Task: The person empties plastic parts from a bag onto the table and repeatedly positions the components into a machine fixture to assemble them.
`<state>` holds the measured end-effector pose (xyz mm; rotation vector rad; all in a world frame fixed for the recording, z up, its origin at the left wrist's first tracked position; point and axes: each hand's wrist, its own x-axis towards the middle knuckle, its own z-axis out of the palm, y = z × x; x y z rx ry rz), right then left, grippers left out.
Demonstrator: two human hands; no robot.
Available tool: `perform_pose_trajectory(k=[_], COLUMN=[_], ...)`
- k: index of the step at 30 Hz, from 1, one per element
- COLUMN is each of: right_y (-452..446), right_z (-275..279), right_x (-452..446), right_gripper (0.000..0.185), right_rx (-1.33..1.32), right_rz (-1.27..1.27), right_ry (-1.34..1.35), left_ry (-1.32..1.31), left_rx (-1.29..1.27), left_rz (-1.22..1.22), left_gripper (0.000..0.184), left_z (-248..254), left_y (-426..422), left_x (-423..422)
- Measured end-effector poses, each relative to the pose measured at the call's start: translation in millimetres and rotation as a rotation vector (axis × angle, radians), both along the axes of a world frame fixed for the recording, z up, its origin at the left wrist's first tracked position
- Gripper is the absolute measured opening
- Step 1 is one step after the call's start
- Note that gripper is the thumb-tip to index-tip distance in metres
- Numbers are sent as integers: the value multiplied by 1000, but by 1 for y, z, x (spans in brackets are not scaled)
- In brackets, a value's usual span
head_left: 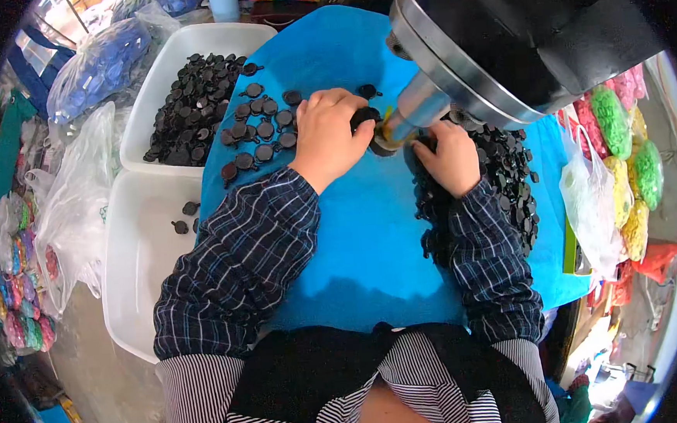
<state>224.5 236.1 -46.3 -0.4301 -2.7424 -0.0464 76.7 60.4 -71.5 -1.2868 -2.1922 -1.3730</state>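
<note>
My left hand (330, 138) is closed, thumb and fingers pinching a small black round piece (364, 117) just left of a machine's metal shaft (425, 99). Under the tip of that shaft sits a dark round base (383, 145), partly hidden. My right hand (450, 158) is on the shaft's other side, at the edge of a heap of black round pieces (507, 178). Its fingers are curled, and what they hold, if anything, is hidden. Several black discs with small tabs (264, 129) lie loose beside my left wrist.
The machine's large black head (498, 31) overhangs the blue table cover (371, 240). To the left, one white bin (181, 39) holds many black pieces; a nearer white bin (136, 263) holds a couple. Bags of coloured pieces (616, 121) hang at right.
</note>
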Motion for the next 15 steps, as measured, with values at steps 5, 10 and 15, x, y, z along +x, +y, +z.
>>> perform_pose_trajectory(k=[5,10,15], right_y=[-3,16,-4], right_z=[6,-2,-17], right_x=[5,8,-9], right_gripper=[19,22,26], right_rx=[-251,-1185,-1371], right_rz=[-57,-41,283], right_ry=[-14,258,339], left_ry=[-20,27,43], left_rx=[17,92,-10], left_rz=[-54,-225,-103], left_gripper=[21,20,21], left_z=[-1,1,4], left_y=[-2,8,4], left_x=[-4,1,4])
